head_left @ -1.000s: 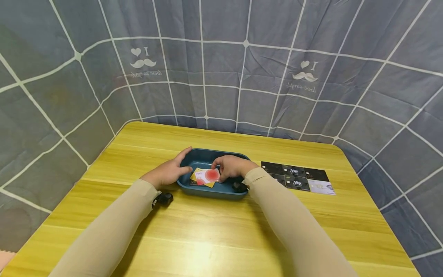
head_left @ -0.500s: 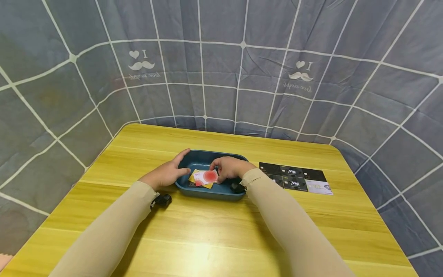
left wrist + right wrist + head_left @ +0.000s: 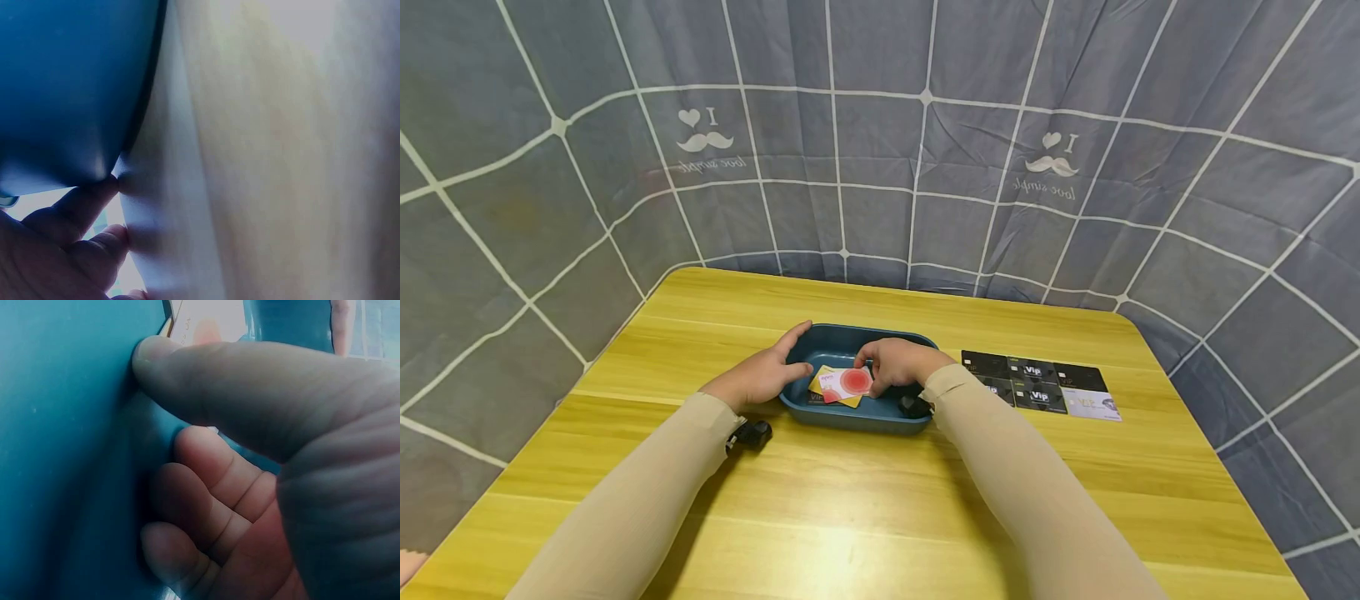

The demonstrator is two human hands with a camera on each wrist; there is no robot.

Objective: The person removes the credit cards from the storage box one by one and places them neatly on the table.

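Resting against the left end of a blue tray (image 3: 880,412), the left hand (image 3: 765,375) is seen with fingers fairly straight along the outer wall and the thumb over the rim; nothing is gripped by it. The right hand (image 3: 897,364) is placed inside the tray, fingers curled down at the edge of a white card (image 3: 850,382) with a red disc printed on it. Whether the card is actually pinched cannot be told: the fingertips are hidden behind the knuckles in the head view, and in the right wrist view only a thumb pressed to the blue wall and a pale sliver of card are made out. The left wrist view is blurred, showing little beyond the tray's dark underside, fingertips and wood.

The white card is laid on top of a yellow card (image 3: 823,385), both near the tray's middle. The tray is set on a yellow wooden table (image 3: 850,517). To its right, well apart, a block of black cards (image 3: 1037,390) is laid flat. A grey checked cloth (image 3: 880,150) is hung behind the table.
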